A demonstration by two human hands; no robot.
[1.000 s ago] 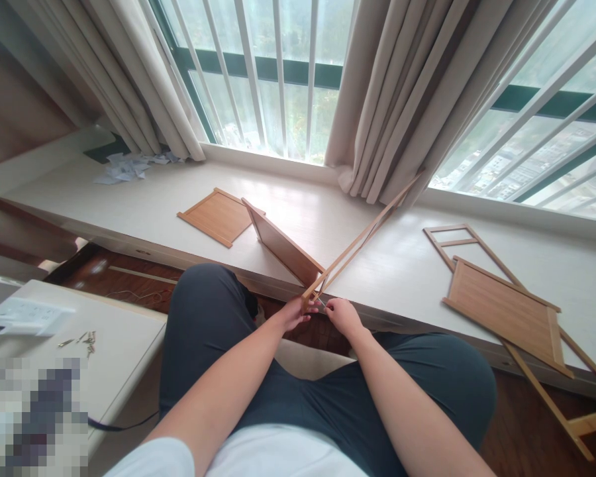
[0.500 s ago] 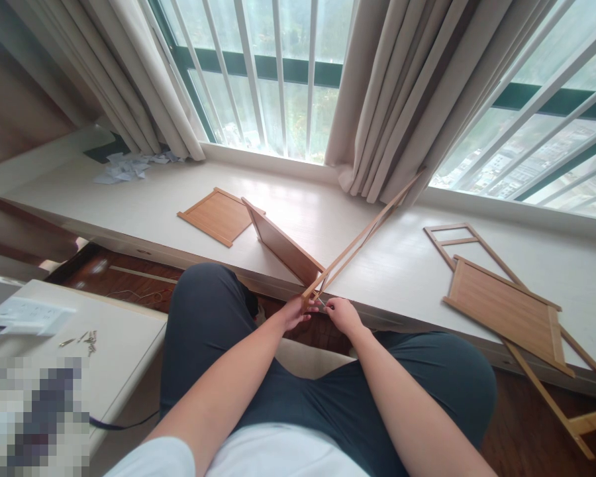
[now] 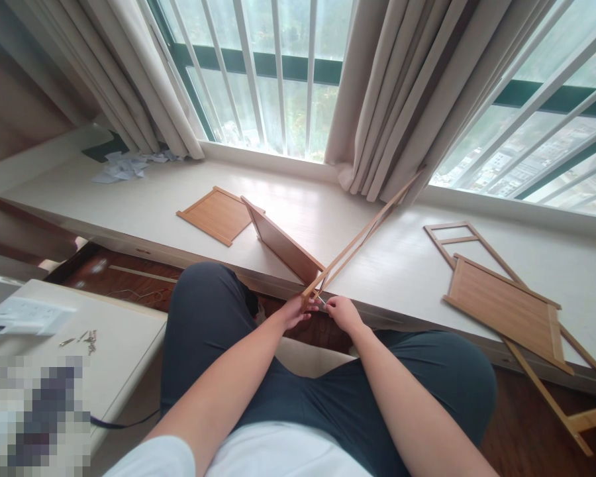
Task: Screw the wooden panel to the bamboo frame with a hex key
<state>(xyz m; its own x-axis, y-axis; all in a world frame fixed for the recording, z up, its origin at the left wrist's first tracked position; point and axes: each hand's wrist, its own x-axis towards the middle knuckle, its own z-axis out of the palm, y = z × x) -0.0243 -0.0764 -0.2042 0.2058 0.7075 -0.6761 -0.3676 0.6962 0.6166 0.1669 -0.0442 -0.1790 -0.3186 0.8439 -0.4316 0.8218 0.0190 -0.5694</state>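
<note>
My left hand [image 3: 294, 313] is wrapped round the near lower corner of a long, narrow wooden frame [image 3: 350, 250], which slants up and away to the right. A wooden panel [image 3: 285, 240] stands on edge, meeting that frame just beyond my fingers. My right hand [image 3: 344, 313], fingers pinched, grips a thin metal tool [image 3: 321, 301]. Its slim shaft points at the joint by my left fingers; the handle is hidden, so its exact kind is unclear.
Another wooden panel [image 3: 216, 215] lies flat on the white window ledge [image 3: 144, 212]. At the right, a panel [image 3: 506, 308] rests on a wooden frame [image 3: 454, 233] overhanging the edge. Small screws [image 3: 90, 340] and a power strip [image 3: 34, 317] lie on the white side table [image 3: 114, 338]. Paper scraps [image 3: 122, 167] lie far left.
My right hand has shifted very slightly, and a little more of the tool's shaft shows. My left hand and the wooden parts stay in place.
</note>
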